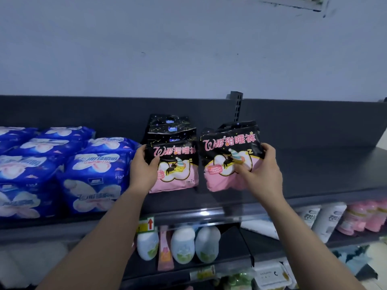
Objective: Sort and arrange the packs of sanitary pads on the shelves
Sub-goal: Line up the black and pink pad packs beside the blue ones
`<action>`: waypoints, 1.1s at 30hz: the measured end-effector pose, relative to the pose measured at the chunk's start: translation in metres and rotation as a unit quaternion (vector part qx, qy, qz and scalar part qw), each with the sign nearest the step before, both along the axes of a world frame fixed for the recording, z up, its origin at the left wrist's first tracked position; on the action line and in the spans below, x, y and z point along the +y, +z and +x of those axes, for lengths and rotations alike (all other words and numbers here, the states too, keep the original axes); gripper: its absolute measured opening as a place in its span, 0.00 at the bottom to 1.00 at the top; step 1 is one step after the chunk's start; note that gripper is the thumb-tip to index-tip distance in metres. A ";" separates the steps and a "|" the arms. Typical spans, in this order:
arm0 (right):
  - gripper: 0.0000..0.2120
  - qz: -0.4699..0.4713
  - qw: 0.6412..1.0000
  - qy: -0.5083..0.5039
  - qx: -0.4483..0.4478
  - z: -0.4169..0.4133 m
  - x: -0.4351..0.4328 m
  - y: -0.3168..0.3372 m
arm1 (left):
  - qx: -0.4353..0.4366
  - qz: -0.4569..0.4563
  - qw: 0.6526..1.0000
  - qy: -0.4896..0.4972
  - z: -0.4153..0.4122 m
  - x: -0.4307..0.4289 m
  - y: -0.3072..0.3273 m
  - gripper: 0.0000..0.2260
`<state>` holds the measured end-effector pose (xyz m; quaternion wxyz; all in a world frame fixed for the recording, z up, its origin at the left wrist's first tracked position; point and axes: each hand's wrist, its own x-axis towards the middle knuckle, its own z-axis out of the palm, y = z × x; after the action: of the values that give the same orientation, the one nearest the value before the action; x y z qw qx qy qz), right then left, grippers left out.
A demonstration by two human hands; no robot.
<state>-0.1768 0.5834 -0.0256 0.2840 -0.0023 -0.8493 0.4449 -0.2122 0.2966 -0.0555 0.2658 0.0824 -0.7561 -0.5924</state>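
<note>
left hand (142,168) gripping front black-pink pack (175,166) of row, right hand (258,172) gripping second black-pink pack (229,155), top shelf (314,170), blue packs (62,168) left

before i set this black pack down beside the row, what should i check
1. Grip: right hand holds the loose black pack: ok.
2. Row steadied: left hand grips the front pack: ok.
3. Landing spot: bare shelf right of the row: ok.
4. Facing: print faces out, like the row: ok.
5. Loose pack's bottom resting on the shelf: cannot tell.
6. Sorting: blue packs grouped left of the row: ok.
</note>
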 end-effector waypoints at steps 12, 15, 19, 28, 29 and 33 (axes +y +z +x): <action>0.37 -0.044 0.993 0.104 -0.014 -0.056 -0.004 -0.012 | 0.007 0.014 0.999 0.051 -0.051 0.000 -0.006 0.19; 0.37 -0.057 0.991 0.123 -0.014 -0.054 -0.008 -0.017 | -0.008 0.002 0.999 0.051 -0.048 0.000 -0.006 0.19; 0.37 -0.071 0.985 0.155 -0.016 -0.051 -0.022 -0.023 | -0.021 -0.019 0.999 0.039 -0.039 -0.003 0.002 0.21; 0.35 -0.087 0.976 0.198 -0.026 -0.046 -0.079 -0.046 | 0.034 -0.060 0.998 0.002 0.015 -0.003 0.020 0.23; 0.34 -0.093 0.975 0.202 -0.026 -0.046 -0.085 -0.050 | 0.035 -0.073 0.997 -0.004 0.019 -0.004 0.018 0.23; 0.36 -0.090 0.972 0.214 -0.035 -0.046 -0.102 -0.059 | 0.030 -0.114 0.993 -0.011 0.028 -0.005 0.007 0.24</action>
<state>-0.2230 0.4814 -0.0850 0.1514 0.1381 -0.7959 0.5697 -0.1841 0.2916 -0.0485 0.2901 0.0253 -0.8113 -0.5070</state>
